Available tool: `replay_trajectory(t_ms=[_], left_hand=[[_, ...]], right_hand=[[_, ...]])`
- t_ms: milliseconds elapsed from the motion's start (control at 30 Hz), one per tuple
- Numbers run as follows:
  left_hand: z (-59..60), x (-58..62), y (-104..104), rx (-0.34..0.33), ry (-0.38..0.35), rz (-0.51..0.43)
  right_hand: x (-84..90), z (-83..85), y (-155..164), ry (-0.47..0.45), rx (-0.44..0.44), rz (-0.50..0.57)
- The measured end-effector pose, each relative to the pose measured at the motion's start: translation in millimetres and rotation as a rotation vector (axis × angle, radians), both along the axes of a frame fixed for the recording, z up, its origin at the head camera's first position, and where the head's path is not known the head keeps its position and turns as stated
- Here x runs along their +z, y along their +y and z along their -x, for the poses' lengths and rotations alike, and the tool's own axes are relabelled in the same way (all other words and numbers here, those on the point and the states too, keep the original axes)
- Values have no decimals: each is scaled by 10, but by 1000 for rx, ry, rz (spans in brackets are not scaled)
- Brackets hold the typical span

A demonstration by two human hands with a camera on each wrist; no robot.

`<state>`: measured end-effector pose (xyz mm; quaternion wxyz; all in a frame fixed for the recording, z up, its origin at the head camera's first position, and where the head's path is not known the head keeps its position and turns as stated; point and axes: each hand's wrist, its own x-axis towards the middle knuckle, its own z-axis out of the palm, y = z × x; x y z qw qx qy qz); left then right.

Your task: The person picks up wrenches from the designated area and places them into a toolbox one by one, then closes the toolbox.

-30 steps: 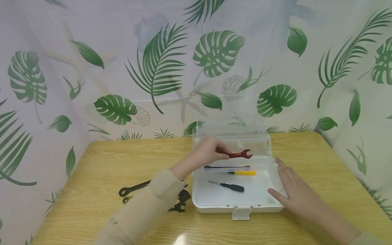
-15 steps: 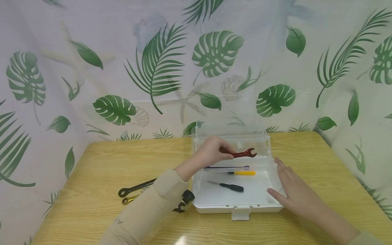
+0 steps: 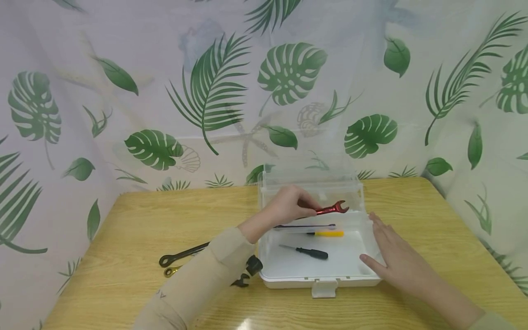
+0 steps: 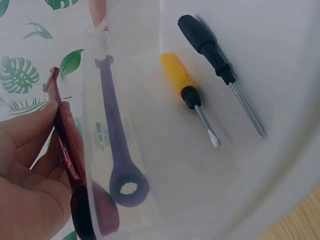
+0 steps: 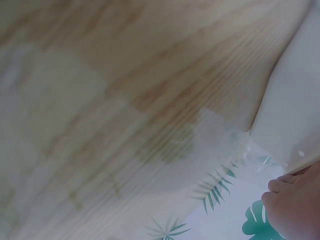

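Note:
My left hand (image 3: 286, 205) pinches a red wrench (image 3: 332, 209) between thumb and fingers, over the back of an open white toolbox (image 3: 280, 270). In the left wrist view, the wrench's ring end hangs low against the wall of a translucent tray (image 4: 90, 125). Inside that tray lies a purple wrench (image 4: 116, 120). On the box floor are a yellow-handled screwdriver (image 3: 329, 233) and a black-handled screwdriver (image 3: 314, 253). With fingers extended, my right hand (image 3: 400, 259) rests along the right wall of the box.
Left of the box lie a black wrench (image 3: 183, 254), a gold wrench (image 3: 170, 272) and a dark open wrench end (image 3: 241, 281), partly under the left sleeve. A black cylindrical piece (image 3: 254, 265) touches or nearly touches the box. The clear lid (image 3: 313, 195) stands raised behind.
My left hand has shifted slightly to the right with the red wrench, whose open end turns and now tilts upward. My right hand stays at the box wall.

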<state>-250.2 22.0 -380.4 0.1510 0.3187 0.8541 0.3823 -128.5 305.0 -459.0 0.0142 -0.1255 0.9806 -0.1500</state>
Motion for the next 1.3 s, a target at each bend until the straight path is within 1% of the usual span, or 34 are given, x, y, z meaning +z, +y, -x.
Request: replay_trajectory(t_ms=[167,300,400,500,633,900,1000,1300], left_hand=[[43,-43,-9,-43,-77,-11],[66,-76,-15,-45,-107,5],[69,-87,-15,-37,-100,30],[67,-99,-15,-41,-84,60],[63,-112,-17,-48,-71,78],[92,-159,-46,-48,-85,43],[116,-173,-73,-46,-65,48],[132,-123,-219,-43,-20,22]], right_hand=[[5,1,-4,-14,-1,3],[6,1,1,-19,-3,9],[3,1,4,-16,-8,11],[2,2,5,-12,-10,8],[3,5,9,-8,-5,12],[3,6,2,-15,-10,6],[1,5,1,-9,-5,11],[-5,-1,-12,-30,-11,13]])
